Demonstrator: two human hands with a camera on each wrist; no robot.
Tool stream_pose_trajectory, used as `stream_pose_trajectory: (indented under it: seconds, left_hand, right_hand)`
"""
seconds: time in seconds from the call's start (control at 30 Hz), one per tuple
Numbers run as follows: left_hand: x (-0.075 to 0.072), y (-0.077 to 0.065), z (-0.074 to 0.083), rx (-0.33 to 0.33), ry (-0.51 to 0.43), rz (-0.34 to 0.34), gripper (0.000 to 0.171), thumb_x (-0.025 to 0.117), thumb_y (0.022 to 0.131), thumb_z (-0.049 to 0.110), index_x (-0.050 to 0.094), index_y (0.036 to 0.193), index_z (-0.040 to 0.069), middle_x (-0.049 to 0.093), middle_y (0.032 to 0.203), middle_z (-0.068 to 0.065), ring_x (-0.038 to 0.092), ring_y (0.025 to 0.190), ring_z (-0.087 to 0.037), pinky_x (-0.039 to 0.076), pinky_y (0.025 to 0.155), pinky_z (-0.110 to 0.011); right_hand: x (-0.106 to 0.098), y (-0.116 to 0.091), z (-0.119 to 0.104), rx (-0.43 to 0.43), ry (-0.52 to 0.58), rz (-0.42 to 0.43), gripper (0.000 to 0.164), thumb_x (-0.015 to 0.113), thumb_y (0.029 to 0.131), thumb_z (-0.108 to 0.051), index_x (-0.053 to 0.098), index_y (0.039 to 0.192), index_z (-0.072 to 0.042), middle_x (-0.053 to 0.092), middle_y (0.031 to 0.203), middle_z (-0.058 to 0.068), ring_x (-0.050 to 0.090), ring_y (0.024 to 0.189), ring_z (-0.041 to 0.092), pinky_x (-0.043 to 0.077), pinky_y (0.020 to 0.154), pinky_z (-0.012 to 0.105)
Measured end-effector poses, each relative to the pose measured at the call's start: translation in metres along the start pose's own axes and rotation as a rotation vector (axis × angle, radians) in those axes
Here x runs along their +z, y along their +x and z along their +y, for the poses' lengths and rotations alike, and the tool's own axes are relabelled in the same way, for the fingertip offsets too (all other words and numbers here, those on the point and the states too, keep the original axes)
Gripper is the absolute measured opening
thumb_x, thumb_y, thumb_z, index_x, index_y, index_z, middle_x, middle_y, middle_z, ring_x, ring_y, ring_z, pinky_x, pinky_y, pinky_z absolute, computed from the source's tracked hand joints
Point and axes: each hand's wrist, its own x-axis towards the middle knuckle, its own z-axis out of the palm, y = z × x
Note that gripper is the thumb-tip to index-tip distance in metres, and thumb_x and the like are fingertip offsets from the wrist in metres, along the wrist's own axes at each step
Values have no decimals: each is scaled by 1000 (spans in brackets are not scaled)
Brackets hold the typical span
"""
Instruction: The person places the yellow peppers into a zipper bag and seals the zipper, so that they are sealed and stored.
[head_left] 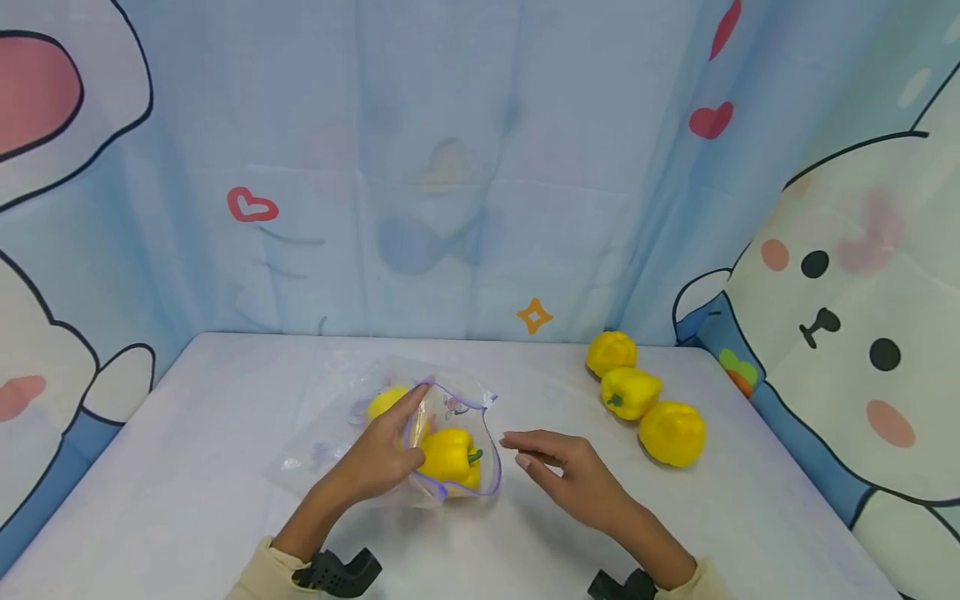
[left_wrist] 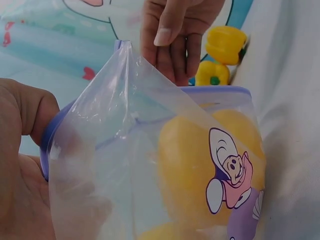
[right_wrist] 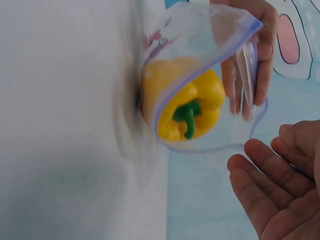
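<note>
A clear zip bag [head_left: 487, 417] with a purple rim lies on its side, its mouth spread toward the right. My left hand [head_left: 378, 458] grips the bag at the mouth's edge. Just inside the mouth is a yellow bell pepper [head_left: 450, 457] with a green stem, and another yellow pepper [head_left: 386, 400] shows deeper in the bag. Through the printed plastic in the left wrist view the peppers [left_wrist: 185, 170] look hazy. To the right of the mouth, my right hand [head_left: 570, 479] is held with nothing in it, its fingers [right_wrist: 270, 172] extended and apart from the bag.
Three yellow peppers stand in a line at the right: a far one [head_left: 611, 353], a middle one [head_left: 630, 392] and a near one [head_left: 672, 433]. A white cloth covers the table [head_left: 750, 533]. Behind it hangs a blue cartoon curtain [head_left: 450, 275].
</note>
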Motion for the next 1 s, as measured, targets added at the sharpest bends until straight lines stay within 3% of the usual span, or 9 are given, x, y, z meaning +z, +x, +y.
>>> stream_pose_trajectory:
  seconds: [0.23,0.47,0.63,0.73,0.9,1.0]
  left_hand:
    - [1,-1,2,-5,25,14,79,55,79,-4,26,152,1,26,157,-12,26,143,-31,27,110,-49]
    - [3,-1,0,-33,9,-16,81,56,79,-3,26,153,5,24,159,-7,24,144,-26,24,113,-47]
    - [4,-1,-1,-23,11,-21,82,56,78,-2,25,153,5,24,159,-7,23,144,-25,23,113,-47]
    - [4,-1,-1,-18,10,-22,81,56,79,-2,24,153,4,23,159,-7,22,144,-24,22,114,-45]
    - [4,-1,0,-18,27,-6,80,56,79,-4,25,153,3,24,158,-9,23,144,-27,23,113,-47]
    - [5,-1,0,-12,31,-1,80,56,79,-4,25,153,3,25,158,-10,24,144,-28,24,112,-48]
  right_hand:
    - [-20,-10,11,5,-84,117,31,59,96,-9,64,126,-8,67,119,2,63,109,18,52,88,31]
    - [-41,-23,25,48,-180,205,32,64,93,-9,64,125,-7,67,120,0,61,113,18,51,89,35]
    - [-58,-33,29,84,-200,280,34,64,92,-7,63,126,-4,66,121,5,59,115,15,48,90,24]
    - [-68,-39,30,118,-245,334,35,64,93,-10,62,127,-2,64,123,9,58,115,7,45,89,16]
    - [-86,-48,36,153,-314,414,38,65,92,-8,60,129,1,61,125,12,47,114,-12,42,89,10]
    - [-97,-54,42,164,-348,468,40,65,92,-7,59,130,1,61,126,14,46,117,-11,40,90,9]
